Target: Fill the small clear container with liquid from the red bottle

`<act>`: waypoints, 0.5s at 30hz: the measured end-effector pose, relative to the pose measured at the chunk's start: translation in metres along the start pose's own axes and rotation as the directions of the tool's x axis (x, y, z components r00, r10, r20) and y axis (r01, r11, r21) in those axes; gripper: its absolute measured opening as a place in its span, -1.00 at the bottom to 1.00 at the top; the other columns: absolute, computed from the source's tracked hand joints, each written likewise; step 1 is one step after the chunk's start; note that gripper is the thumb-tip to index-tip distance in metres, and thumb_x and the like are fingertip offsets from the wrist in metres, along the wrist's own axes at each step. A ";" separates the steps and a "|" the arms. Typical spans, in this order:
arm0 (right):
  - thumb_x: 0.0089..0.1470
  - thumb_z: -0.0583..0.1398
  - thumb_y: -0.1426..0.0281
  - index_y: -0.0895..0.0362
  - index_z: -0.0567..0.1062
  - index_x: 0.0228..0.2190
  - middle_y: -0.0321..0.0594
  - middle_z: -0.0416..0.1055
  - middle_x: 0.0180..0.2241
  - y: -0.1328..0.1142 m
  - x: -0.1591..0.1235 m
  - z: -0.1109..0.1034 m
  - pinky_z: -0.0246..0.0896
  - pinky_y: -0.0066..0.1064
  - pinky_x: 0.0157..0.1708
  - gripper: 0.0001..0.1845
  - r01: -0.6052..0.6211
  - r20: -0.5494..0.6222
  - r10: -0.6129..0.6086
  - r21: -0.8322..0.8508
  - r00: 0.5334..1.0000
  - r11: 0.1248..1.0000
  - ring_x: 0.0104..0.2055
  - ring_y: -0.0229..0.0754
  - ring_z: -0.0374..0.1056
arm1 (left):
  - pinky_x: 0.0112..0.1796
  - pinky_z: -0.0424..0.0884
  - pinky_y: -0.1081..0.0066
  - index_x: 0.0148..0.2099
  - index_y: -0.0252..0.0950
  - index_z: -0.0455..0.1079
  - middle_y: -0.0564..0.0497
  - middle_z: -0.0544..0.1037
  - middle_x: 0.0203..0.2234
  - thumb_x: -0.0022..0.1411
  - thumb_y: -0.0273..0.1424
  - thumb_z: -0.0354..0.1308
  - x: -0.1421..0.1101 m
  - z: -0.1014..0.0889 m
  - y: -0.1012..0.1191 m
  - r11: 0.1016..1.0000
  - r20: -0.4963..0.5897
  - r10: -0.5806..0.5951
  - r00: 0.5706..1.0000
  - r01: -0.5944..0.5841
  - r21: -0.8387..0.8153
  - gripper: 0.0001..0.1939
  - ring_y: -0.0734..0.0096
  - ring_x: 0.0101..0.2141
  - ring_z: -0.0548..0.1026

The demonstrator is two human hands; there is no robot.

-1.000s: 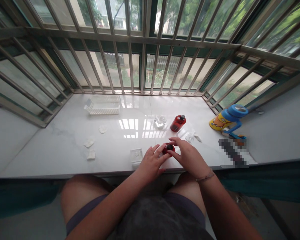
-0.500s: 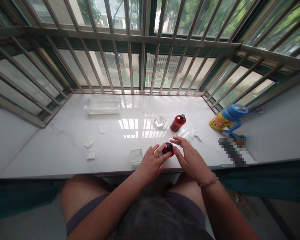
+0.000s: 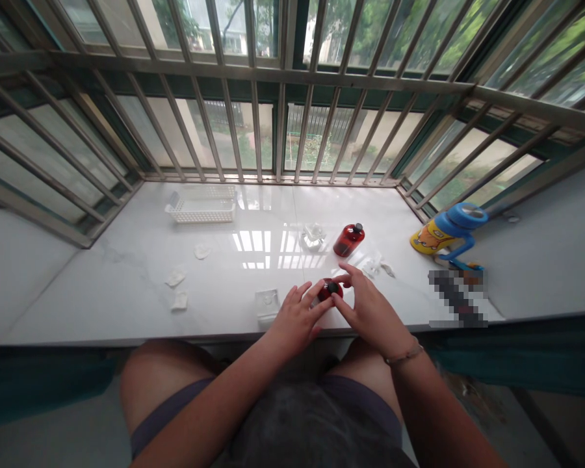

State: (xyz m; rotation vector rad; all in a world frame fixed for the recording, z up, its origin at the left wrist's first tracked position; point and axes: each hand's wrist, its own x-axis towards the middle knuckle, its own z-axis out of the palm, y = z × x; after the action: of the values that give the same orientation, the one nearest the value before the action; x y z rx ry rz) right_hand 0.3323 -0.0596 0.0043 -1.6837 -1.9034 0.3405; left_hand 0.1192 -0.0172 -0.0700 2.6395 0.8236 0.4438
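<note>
A small red bottle with a black cap stands on the white marble sill near its front edge. My left hand curls around the bottle's left side and steadies it. My right hand comes in from the right, its thumb and forefinger pinched at the black cap. Farther back lies a second red bottle, tipped on its side. Beside that one sits a crumpled clear wrapper.
A white plastic basket sits at the back left. Small white scraps lie on the left, and a clear square packet near the front. A yellow and blue kids' cup stands at the right. Metal window bars enclose the sill.
My right hand lifted off the cap, then closed its fingertips on it again. My left hand has stayed on the bottle.
</note>
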 end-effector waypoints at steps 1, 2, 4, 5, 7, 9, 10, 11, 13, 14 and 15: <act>0.33 0.20 0.34 0.02 0.13 0.38 -0.05 0.54 0.06 0.001 0.001 0.000 0.42 0.04 0.14 -0.32 0.006 0.009 -0.006 -0.011 1.000 1.000 0.08 0.08 0.47 | 0.40 0.19 -0.29 0.56 0.04 0.05 -0.09 -0.03 0.59 0.24 -0.46 0.43 0.000 0.001 0.000 1.000 -0.001 0.002 1.000 -0.002 0.006 -0.01 -0.19 0.49 0.12; 0.32 0.20 0.36 0.02 0.15 0.37 -0.06 0.55 0.05 0.002 0.003 0.000 0.43 0.03 0.13 -0.34 0.012 0.022 -0.012 -0.023 1.000 1.000 0.06 0.07 0.47 | 0.40 0.19 -0.29 0.56 0.05 0.04 -0.09 -0.03 0.59 0.24 -0.46 0.43 0.000 0.001 0.000 1.000 -0.003 0.004 1.000 -0.004 0.013 0.00 -0.20 0.49 0.12; 0.33 0.19 0.39 0.03 0.19 0.35 -0.08 0.56 0.00 0.003 0.006 -0.001 0.45 0.00 0.07 -0.37 0.020 0.044 -0.018 -0.056 0.999 0.998 0.01 0.07 0.48 | 0.39 0.20 -0.29 0.57 0.07 0.02 -0.09 -0.02 0.59 0.24 -0.46 0.43 -0.001 0.002 0.000 0.999 -0.006 0.006 1.000 -0.006 0.032 0.01 -0.20 0.49 0.13; 0.33 0.20 0.39 0.04 0.20 0.34 -0.08 0.57 -0.03 0.003 0.008 -0.001 0.46 -0.01 0.04 -0.38 0.027 0.051 -0.023 -0.082 0.998 0.996 -0.02 0.08 0.48 | 0.39 0.21 -0.29 0.57 0.07 0.01 -0.09 -0.02 0.59 0.24 -0.46 0.43 -0.001 0.002 0.001 0.999 -0.006 0.006 1.000 -0.006 0.043 0.02 -0.20 0.48 0.14; 0.32 0.22 0.38 0.09 0.21 0.34 -0.07 0.57 -0.10 0.002 0.013 -0.002 0.46 -0.01 0.00 -0.37 0.043 0.057 -0.034 -0.156 0.998 0.987 -0.07 0.11 0.48 | 0.39 0.21 -0.27 0.57 0.07 0.01 -0.08 -0.02 0.59 0.24 -0.47 0.42 -0.002 0.002 0.003 0.998 -0.004 0.003 1.000 -0.003 0.068 0.01 -0.19 0.48 0.14; 0.31 0.25 0.34 0.15 0.22 0.34 -0.06 0.56 -0.17 -0.001 0.015 -0.003 0.46 0.02 -0.04 -0.35 0.050 0.056 -0.038 -0.244 0.998 0.969 -0.10 0.15 0.48 | 0.39 0.21 -0.26 0.57 0.02 0.04 -0.09 -0.04 0.59 0.25 -0.46 0.42 -0.002 0.002 0.006 0.996 0.002 0.000 1.000 0.000 0.090 -0.02 -0.18 0.48 0.14; 0.31 0.26 0.31 0.18 0.23 0.34 -0.05 0.56 -0.18 -0.002 0.016 -0.003 0.46 0.03 -0.05 -0.33 0.051 0.049 -0.039 -0.275 0.998 0.960 -0.11 0.16 0.47 | 0.39 0.21 -0.26 0.56 0.00 0.05 -0.10 -0.05 0.59 0.26 -0.45 0.41 -0.003 0.001 0.007 0.995 0.005 -0.001 1.000 0.000 0.099 -0.04 -0.17 0.48 0.14; 0.31 0.27 0.29 0.19 0.23 0.34 -0.03 0.56 -0.16 -0.004 0.016 -0.003 0.45 0.04 -0.04 -0.32 0.052 0.039 -0.042 -0.292 0.998 0.955 -0.11 0.17 0.47 | 0.39 0.21 -0.26 0.55 -0.02 0.07 -0.10 -0.06 0.59 0.26 -0.44 0.41 -0.003 0.001 0.008 0.994 0.009 -0.001 1.000 0.000 0.107 -0.05 -0.17 0.48 0.14; 0.31 0.28 0.28 0.17 0.21 0.35 0.01 0.55 -0.07 -0.007 0.015 -0.003 0.45 0.04 -0.01 -0.30 0.066 0.031 -0.060 -0.274 0.998 0.960 -0.05 0.18 0.46 | 0.40 0.21 -0.26 0.54 -0.04 0.10 -0.11 -0.06 0.59 0.25 -0.44 0.42 -0.003 0.001 0.009 0.993 0.014 0.000 1.000 -0.002 0.116 -0.07 -0.17 0.48 0.15; 0.31 0.27 0.29 0.14 0.19 0.36 0.01 0.55 -0.02 -0.008 0.014 -0.004 0.44 0.03 0.02 -0.30 0.077 0.038 -0.070 -0.247 0.997 0.966 -0.02 0.17 0.46 | 0.40 0.21 -0.26 0.54 -0.04 0.11 -0.11 -0.06 0.59 0.25 -0.44 0.42 -0.003 0.001 0.009 0.993 0.015 0.001 1.000 -0.002 0.119 -0.08 -0.17 0.48 0.15; 0.31 0.25 0.33 0.12 0.18 0.37 0.00 0.55 0.00 -0.009 0.013 -0.004 0.44 0.02 0.04 -0.30 0.085 0.051 -0.076 -0.221 0.996 0.972 0.00 0.16 0.45 | 0.40 0.21 -0.26 0.53 -0.04 0.11 -0.11 -0.06 0.59 0.25 -0.44 0.42 -0.003 0.002 0.010 0.993 0.015 0.001 1.000 -0.002 0.120 -0.09 -0.17 0.48 0.15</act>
State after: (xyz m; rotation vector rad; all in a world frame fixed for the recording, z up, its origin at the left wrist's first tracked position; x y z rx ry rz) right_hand 0.3261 -0.0489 0.0157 -1.7457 -2.1003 0.1356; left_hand 0.1224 -0.0265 -0.0681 2.7498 0.8691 0.3858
